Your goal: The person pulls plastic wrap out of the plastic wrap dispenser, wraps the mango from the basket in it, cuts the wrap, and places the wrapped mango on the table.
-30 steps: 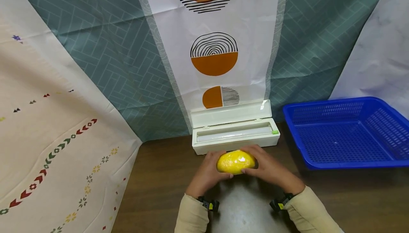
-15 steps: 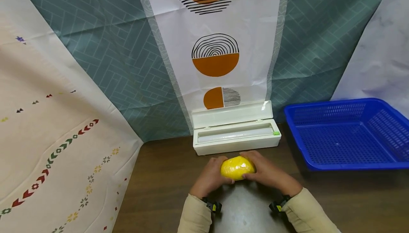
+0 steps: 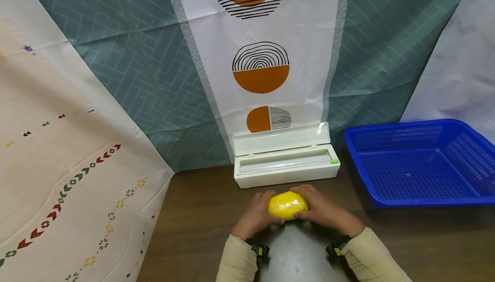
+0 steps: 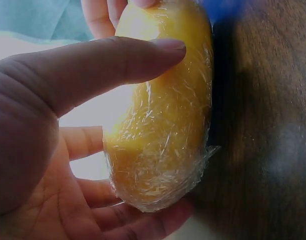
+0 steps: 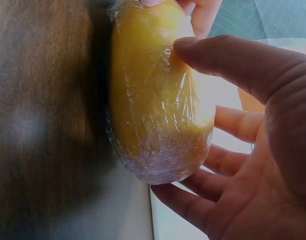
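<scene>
A smooth, oblong yellow fruit (image 3: 288,206), shaped like a mango, is tightly wrapped in clear cling film and lies lengthwise between both hands. My left hand (image 3: 253,214) grips its left end, thumb on the near side and fingers round the far side. From the right, my right hand (image 3: 324,211) holds the other end the same way. Wrinkled film is bunched at the fruit's end (image 4: 157,185) in the left wrist view, and gathered film also covers the end (image 5: 165,162) seen in the right wrist view. Behind the hands stands a white cling film dispenser (image 3: 286,179), lid raised, a roll inside.
A blue plastic basket (image 3: 429,200) with perforated walls sits at the right of the brown wooden table (image 3: 193,230). Below the hands is a pale grey surface (image 3: 305,256). Patterned cloths (image 3: 154,80) hang behind the table and on the left.
Both hands have drawn the wrapped fruit slightly toward the body, away from the dispenser, and a little to the right. Their hold on it stays the same.
</scene>
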